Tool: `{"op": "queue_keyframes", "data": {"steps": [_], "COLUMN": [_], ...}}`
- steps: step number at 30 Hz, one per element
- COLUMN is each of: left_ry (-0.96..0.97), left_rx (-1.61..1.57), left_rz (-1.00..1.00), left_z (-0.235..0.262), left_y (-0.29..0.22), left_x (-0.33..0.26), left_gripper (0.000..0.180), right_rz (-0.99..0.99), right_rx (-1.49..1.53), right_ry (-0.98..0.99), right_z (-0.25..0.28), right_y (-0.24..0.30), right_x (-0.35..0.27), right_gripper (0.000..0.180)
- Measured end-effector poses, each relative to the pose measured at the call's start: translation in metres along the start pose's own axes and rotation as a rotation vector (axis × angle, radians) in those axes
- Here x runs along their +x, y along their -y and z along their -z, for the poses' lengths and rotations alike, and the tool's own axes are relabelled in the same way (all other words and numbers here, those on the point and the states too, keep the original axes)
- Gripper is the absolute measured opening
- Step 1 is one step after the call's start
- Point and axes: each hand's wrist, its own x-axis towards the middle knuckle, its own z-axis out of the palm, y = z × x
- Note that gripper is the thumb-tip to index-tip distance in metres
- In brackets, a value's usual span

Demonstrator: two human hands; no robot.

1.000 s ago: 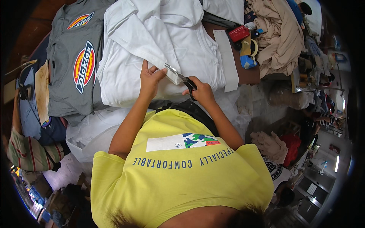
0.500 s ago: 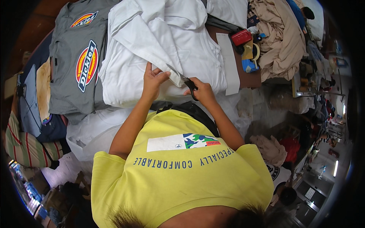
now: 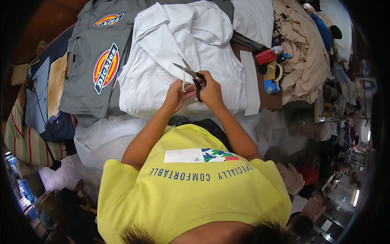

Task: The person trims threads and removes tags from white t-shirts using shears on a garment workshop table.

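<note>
My right hand [image 3: 211, 91] grips black-handled scissors [image 3: 194, 74], whose blades are spread and point up to the left. Just left of it, my left hand [image 3: 174, 97] is closed, fingers pinched at the lower end of a narrow white fabric strip [image 3: 183, 81]. That strip runs up beside the blades; whether it is joined to a garment I cannot tell. Beyond both hands a crumpled white garment [image 3: 162, 42] lies on a thick stack of white sleeveless garments [image 3: 140, 87].
Grey printed shirts [image 3: 83, 81] lie to the left. On the right are a white paper strip [image 3: 251, 83], a red box [image 3: 265, 56], a tape roll [image 3: 278, 71] and a heap of beige cloth [image 3: 304, 44]. A person in a striped garment [image 3: 28, 138] is at far left.
The scissors have risen and turned so their spread blades show. My left hand has let go of the white garment's edge, which moved away, and now holds a narrow strip near the scissors.
</note>
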Motion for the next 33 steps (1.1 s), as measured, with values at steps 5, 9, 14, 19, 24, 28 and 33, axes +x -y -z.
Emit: {"op": "queue_keyframes", "data": {"steps": [5,9,14,19,24,28,33], "left_ry": [-0.218,-0.427,-0.685,-0.007,-0.641,-0.494,-0.044], "left_rx": [0.317,0.7,1.505,2.132,0.848,1.413,2.02], "left_rz": [-0.079,-0.352,-0.864,-1.374,-1.014,-1.388,-1.171], "left_z": [-0.003,0.012,-0.016,-0.032,0.026,0.008,0.002], "left_y": [-0.038,-0.08,-0.085,-0.077,-0.14,-0.114,-0.069], "left_x": [0.019,0.049,0.054,0.057,0.092,0.066,0.097], "left_gripper": [0.031,0.058,0.074,0.041,0.013,0.037,0.04], "right_rz": [0.116,0.051,-0.129,-0.2,-0.2,-0.192,-0.092], "right_rx": [0.004,-0.091,-0.138,-0.036,-0.009,-0.017,-0.119], "right_ry": [0.084,0.187,0.001,-0.095,-0.147,-0.134,-0.058], "right_z": [0.042,0.088,0.109,0.098,0.095,0.087,0.079], "right_y": [-0.002,-0.023,-0.067,-0.096,-0.102,-0.104,-0.091], "right_x": [-0.016,-0.06,-0.106,-0.122,-0.126,-0.126,-0.12], "right_gripper": [0.029,0.027,0.033,0.037,0.038,0.037,0.036]}}
